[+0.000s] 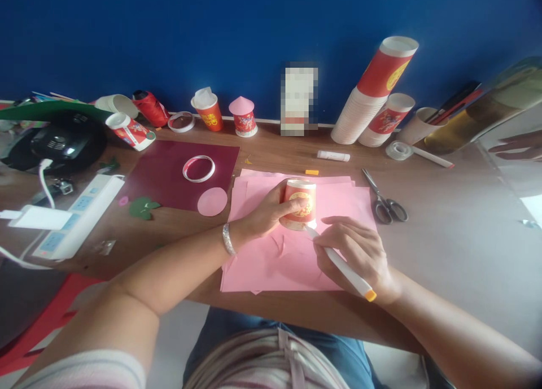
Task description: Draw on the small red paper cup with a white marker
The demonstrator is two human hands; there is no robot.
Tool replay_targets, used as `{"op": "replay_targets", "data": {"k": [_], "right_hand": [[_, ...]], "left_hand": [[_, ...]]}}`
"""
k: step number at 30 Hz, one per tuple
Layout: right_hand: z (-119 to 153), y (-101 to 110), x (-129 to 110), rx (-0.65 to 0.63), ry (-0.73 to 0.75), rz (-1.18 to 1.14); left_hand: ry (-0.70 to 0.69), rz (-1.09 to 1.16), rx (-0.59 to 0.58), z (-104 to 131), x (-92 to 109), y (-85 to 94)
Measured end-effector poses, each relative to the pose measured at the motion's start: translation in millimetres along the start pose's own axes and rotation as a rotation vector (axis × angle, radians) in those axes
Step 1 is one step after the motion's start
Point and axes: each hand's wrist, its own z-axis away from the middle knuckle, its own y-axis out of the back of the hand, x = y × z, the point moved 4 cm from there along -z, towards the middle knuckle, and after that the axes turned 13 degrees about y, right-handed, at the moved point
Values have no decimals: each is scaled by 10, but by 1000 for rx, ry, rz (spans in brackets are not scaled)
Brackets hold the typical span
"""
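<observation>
My left hand [277, 208] is wrapped round a red paper cup [305, 195] with a yellow emblem, its thumb across the front. The cup stands nearly upright over pink sheets [262, 265]. In my right hand [351, 250] is a white marker [349, 273] with an orange end. The marker's tip is at the cup's lower white edge; whether it touches cannot be told. Small pink scraps [280, 245] lie on the sheets just below the cup. An orange cap [311, 173] rests behind the sheets.
Black scissors [387, 205] lie right of the sheets. A tall cup stack [359, 115] leans at the wall. To the left are a maroon sheet [169, 163], a white ring [199, 169], a pink disc [212, 201] and a power strip [80, 217]. A pink-roofed cup [244, 118] stands behind.
</observation>
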Motion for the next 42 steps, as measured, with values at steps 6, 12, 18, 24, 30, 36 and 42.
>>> {"op": "replay_targets", "data": {"k": [6,12,18,24,30,36,42], "right_hand": [[10,23,-28,30,30,-46],[-23,45,-58,18,27,-131],[-65,32,-66,-8,18,-193],[-80,13,-72,-37,35,-218],[-94,-3,-95,-59,80,-233],[-70,18,-95,-21,63,-184],[-15,51,-17,68,7,-113]], "left_hand": [[5,4,-8,6,6,-4],[-24,37,-14,27,49,-24],[-54,97,-61,16,58,-30],[-46,122,-40,-30,9,-5],[-31,48,-22,-32,-14,-4],[-3,23,18,-8,-4,-11],[10,48,-17,-7,-13,-5]]}}
